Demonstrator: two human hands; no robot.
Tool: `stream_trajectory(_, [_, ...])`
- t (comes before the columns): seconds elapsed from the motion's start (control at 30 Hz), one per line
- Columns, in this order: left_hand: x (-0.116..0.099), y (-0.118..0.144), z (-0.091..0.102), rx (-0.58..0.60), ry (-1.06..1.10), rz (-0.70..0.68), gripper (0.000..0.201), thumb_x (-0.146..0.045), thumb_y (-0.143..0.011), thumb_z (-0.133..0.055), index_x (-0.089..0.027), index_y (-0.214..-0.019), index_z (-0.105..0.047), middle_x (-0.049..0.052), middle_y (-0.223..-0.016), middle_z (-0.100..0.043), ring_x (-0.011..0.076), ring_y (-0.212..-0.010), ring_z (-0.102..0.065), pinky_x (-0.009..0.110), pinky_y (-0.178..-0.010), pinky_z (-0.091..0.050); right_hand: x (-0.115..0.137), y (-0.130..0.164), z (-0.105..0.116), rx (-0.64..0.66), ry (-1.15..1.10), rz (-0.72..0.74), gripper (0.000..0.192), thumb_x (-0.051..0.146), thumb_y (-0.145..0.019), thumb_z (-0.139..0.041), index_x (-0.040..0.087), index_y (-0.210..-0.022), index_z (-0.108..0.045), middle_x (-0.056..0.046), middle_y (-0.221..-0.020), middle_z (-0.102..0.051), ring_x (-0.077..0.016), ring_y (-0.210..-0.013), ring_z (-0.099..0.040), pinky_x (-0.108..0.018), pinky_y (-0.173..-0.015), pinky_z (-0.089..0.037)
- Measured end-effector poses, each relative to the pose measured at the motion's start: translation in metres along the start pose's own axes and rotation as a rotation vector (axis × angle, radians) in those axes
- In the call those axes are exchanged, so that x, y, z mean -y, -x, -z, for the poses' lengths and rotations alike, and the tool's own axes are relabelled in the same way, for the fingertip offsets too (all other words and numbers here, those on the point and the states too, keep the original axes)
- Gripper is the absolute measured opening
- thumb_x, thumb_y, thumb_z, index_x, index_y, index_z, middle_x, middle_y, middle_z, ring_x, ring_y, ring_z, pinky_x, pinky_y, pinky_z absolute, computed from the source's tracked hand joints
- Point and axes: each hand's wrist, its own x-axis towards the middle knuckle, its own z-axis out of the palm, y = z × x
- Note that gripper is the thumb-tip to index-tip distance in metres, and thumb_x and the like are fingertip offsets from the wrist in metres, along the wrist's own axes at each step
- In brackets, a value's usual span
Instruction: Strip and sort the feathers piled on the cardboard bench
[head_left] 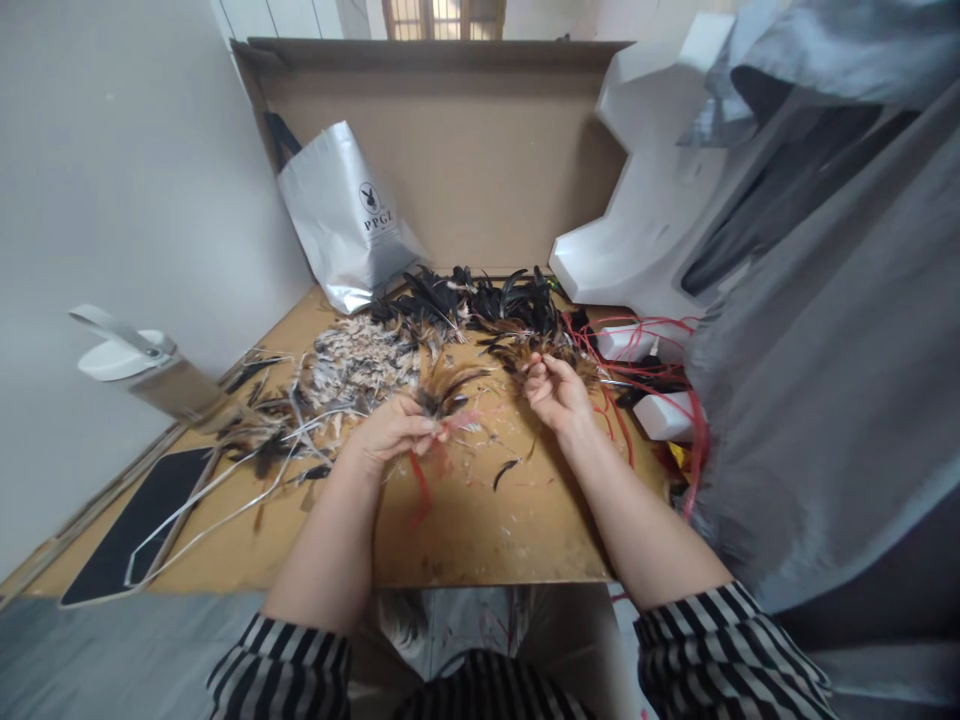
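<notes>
My left hand [409, 428] is closed on a small bunch of brown and black feathers [444, 390], whose tips point up and to the right. A red ribbon [420, 492] hangs below those fingers, partly blurred. To the right, my right hand [553, 390] has thumb and fingers pinched together in front of a pile of brown feathers [517, 352]. Whatever lies between those fingertips is too small to make out. Behind both hands, long black feathers [442, 300] lie heaped. Pale, fluffy feathers [352, 365] form a mound beyond my left hand.
A silver bag [341, 220] leans on the cardboard wall [480, 150] at the back. On the left stand a lidded cup [150, 370] and a dark flat panel [139, 520] with white cords [247, 490]. Red strings [637, 370], white foam pieces [660, 200] and grey cloth [810, 350] crowd the right.
</notes>
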Motion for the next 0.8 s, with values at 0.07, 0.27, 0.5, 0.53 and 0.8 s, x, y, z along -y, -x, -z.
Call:
stream_trajectory(0.07, [-0.002, 0.002, 0.001, 0.03, -0.107, 0.057, 0.024, -0.03, -0.062, -0.07, -0.007, -0.066, -0.067, 0.007, -0.053, -0.062, 0.0088, -0.042, -0.05, 0.02, -0.043, -0.035, 0.0, -0.001, 0.002, -0.01, 0.035, 0.038, 0.009, 0.008, -0.07, -0.055, 0.016, -0.07, -0.052, 0.001, -0.067, -0.065, -0.0044, -0.053, -0.056, -0.012, -0.044, -0.045])
stream_trajectory(0.27, [-0.005, 0.002, 0.003, 0.049, -0.265, 0.185, 0.023, -0.031, -0.063, -0.068, -0.009, -0.069, -0.066, 0.008, -0.058, -0.064, 0.0117, -0.049, -0.056, 0.021, -0.047, -0.039, -0.01, 0.005, -0.005, 0.035, 0.272, 0.114, 0.011, 0.013, -0.066, -0.064, 0.017, -0.069, -0.054, 0.0, -0.068, -0.066, -0.006, -0.055, -0.057, -0.014, -0.047, -0.046])
stream_trajectory(0.5, [0.0, 0.002, 0.003, -0.009, -0.118, 0.093, 0.024, -0.032, -0.062, -0.069, -0.01, -0.056, -0.061, 0.003, -0.041, -0.054, 0.009, -0.036, -0.047, 0.019, -0.039, -0.032, -0.021, 0.01, -0.009, 0.065, 0.469, 0.112, 0.017, 0.022, -0.063, -0.069, 0.019, -0.071, -0.055, 0.002, -0.07, -0.064, -0.0062, -0.054, -0.055, -0.016, -0.045, -0.042])
stream_trajectory(0.53, [0.0, 0.0, 0.003, -0.043, -0.104, 0.096, 0.025, -0.032, -0.063, -0.068, -0.01, -0.055, -0.061, 0.004, -0.042, -0.055, 0.0089, -0.038, -0.048, 0.019, -0.04, -0.033, -0.022, 0.01, -0.009, 0.065, 0.495, 0.118, 0.018, 0.024, -0.062, -0.07, 0.019, -0.071, -0.055, 0.002, -0.071, -0.064, -0.0062, -0.054, -0.055, -0.016, -0.045, -0.042])
stream_trajectory(0.8, [-0.006, 0.001, 0.01, -0.093, -0.166, 0.129, 0.022, -0.029, -0.065, -0.068, -0.008, -0.071, -0.068, 0.012, -0.071, -0.067, 0.007, -0.045, -0.052, 0.017, -0.042, -0.036, -0.029, 0.014, -0.013, 0.062, 0.586, 0.113, 0.022, 0.027, -0.06, -0.071, 0.018, -0.072, -0.054, 0.001, -0.069, -0.064, -0.006, -0.051, -0.053, -0.016, -0.043, -0.037])
